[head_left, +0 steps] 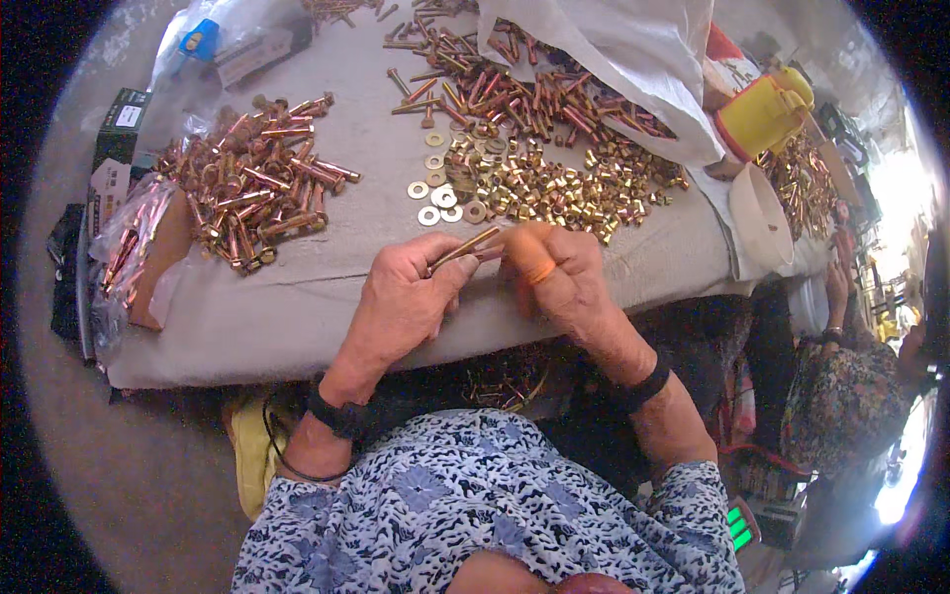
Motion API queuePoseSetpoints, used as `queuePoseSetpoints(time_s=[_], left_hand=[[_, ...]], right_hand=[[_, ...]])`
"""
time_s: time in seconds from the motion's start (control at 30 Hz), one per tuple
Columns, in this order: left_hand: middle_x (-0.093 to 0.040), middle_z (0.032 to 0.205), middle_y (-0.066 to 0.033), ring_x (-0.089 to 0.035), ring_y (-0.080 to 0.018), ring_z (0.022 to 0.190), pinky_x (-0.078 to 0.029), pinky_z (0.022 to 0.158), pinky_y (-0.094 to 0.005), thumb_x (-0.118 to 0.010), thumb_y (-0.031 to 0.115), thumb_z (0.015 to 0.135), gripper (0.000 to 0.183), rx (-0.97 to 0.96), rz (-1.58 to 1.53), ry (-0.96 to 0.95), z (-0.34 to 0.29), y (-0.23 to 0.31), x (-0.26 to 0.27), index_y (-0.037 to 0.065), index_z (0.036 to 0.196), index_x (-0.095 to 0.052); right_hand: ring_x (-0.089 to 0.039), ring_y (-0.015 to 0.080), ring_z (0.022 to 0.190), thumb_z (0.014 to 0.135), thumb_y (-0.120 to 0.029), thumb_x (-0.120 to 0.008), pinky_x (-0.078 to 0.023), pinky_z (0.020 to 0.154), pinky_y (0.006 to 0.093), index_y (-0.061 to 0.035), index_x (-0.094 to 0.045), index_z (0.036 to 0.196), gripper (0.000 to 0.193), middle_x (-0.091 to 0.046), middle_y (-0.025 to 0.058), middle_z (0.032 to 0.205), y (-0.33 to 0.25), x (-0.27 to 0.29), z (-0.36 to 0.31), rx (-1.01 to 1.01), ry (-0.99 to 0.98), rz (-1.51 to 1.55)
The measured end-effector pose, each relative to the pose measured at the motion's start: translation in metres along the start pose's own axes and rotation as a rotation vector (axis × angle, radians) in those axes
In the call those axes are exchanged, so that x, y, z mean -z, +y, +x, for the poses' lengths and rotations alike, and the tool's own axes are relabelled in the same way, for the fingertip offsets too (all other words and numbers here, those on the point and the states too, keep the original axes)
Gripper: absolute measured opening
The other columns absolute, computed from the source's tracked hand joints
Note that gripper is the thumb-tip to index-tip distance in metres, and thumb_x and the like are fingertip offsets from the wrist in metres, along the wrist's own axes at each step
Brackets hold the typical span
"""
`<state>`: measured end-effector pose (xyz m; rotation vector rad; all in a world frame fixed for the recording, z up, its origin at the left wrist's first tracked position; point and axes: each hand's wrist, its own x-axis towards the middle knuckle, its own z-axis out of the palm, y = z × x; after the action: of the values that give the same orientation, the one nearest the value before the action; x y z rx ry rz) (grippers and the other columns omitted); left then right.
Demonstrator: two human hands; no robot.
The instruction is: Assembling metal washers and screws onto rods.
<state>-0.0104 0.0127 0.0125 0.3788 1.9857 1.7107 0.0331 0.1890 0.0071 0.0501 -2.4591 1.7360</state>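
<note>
Near the table's front edge, my left hand [401,297] pinches a thin brass-coloured bolt [465,249] between thumb and fingers. The bolt points toward my right hand [566,282], which is curled closed close by its tip. An orange finger cover [532,259] wraps one right finger; that hand is slightly blurred, and what its fingertips hold is hidden. Just beyond my hands lie a heap of short gold-coloured sleeves or nuts [564,188] and several flat washers [442,196]. Left of them is a pile of assembled-looking bolts [267,188]. Loose bolts [524,94] cover the far part.
A white sack [633,49] drapes over the far right. Beside it are a yellow container [757,117], a white bowl [760,213] and more bolts [800,183]. A cardboard box with plastic [158,262] stands at left. Another person [846,396] is at right.
</note>
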Motion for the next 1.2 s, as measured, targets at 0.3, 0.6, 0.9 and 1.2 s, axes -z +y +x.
queuePoseSetpoints(time_s=[0.3,0.6,0.9,1.2], left_hand=[[-0.049,0.055,0.0010,-0.040,-0.0042,0.036,-0.029,0.032,-0.0207,-0.054,0.016,0.087,0.018,0.037,-0.027,0.058,0.002,0.000,0.000,0.000,0.092,-0.060],[-0.047,0.055,0.0019,-0.039,-0.0041,0.037,-0.030,0.032,-0.0211,-0.055,0.017,0.087,0.018,0.026,-0.026,0.058,0.006,-0.003,-0.002,0.001,0.094,-0.061],[-0.049,0.054,0.0021,-0.040,-0.0046,0.038,-0.031,0.034,-0.0209,-0.056,0.018,0.085,0.017,0.016,0.064,0.046,0.006,-0.005,-0.002,0.003,0.091,-0.061],[-0.049,0.052,0.0009,-0.043,-0.0063,0.039,-0.034,0.035,-0.0231,-0.056,0.018,0.084,0.017,-0.004,0.180,0.057,0.005,-0.003,-0.005,0.002,0.087,-0.061]], right_hand=[[-0.061,0.0296,0.071,0.082,-0.014,-0.056,-0.049,0.058,0.0355,-0.0031,-0.060,0.089,0.013,-0.062,0.0148,0.081,0.025,0.016,0.007,0.440,0.178,-0.576],[-0.061,0.0244,0.067,0.080,-0.011,-0.061,-0.048,0.058,0.0311,-0.0015,-0.059,0.093,0.017,-0.061,0.0129,0.076,0.019,0.007,0.008,0.251,0.144,-0.586],[-0.057,0.0090,0.064,0.084,-0.004,-0.054,-0.047,0.058,0.0235,-0.0006,-0.056,0.101,0.018,-0.058,0.0028,0.071,0.008,0.005,-0.004,0.044,0.026,0.203],[-0.056,0.0099,0.061,0.085,-0.007,-0.054,-0.046,0.054,0.0249,-0.0008,-0.057,0.097,0.014,-0.059,0.0037,0.071,0.004,0.003,-0.007,-0.046,0.074,0.189]])
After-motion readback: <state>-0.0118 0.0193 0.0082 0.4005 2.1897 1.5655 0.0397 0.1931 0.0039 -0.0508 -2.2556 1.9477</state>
